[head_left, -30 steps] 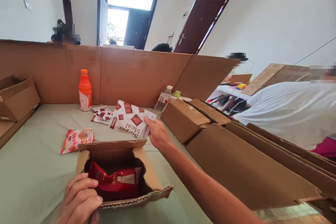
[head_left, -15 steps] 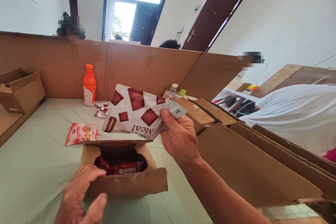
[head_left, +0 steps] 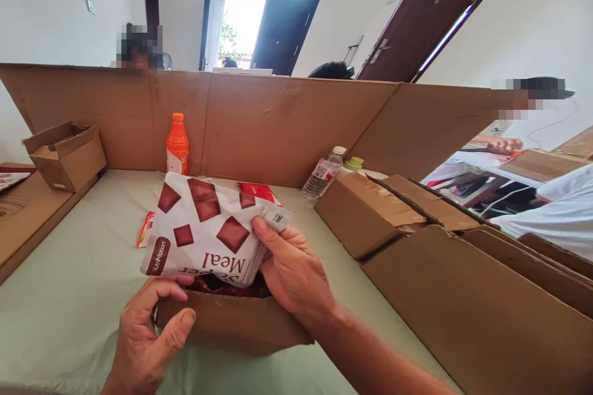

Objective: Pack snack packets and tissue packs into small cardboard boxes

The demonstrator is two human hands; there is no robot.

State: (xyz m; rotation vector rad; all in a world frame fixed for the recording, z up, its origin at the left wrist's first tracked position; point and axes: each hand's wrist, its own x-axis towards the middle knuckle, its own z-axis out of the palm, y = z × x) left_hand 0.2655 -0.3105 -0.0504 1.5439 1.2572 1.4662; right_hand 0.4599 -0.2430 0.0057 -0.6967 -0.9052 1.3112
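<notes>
A pale green surface (head_left: 83, 284) is carrying everything, and a cardboard panel (head_left: 278, 129) is standing along its far edge. Big cardboard boxes (head_left: 463, 296) are lining the right edge. A smaller box (head_left: 76, 160) is sitting at the far left corner, resting on cardboard along the left edge. Midway along the near edge, a carton (head_left: 236, 324) is lying with dark red wrapping showing inside.

Over the carton's mouth, a white pouch (head_left: 199, 222) with dark red squares is tilting, its lettering reading upside down. The right hand (head_left: 299, 265) is grasping the pouch's right end, thumb pressing on its front. The left hand (head_left: 151, 327) is hovering at the carton's left near corner, fingers loosely curving by the rim, thumb spreading away, gripping nothing.

Near the far edge, an orange bottle (head_left: 177, 145) is standing upright left of the middle, and a clear bottle (head_left: 323, 174) is leaning toward the right corner. Behind the pouch, a red packet (head_left: 269, 193) is peeking out.
</notes>
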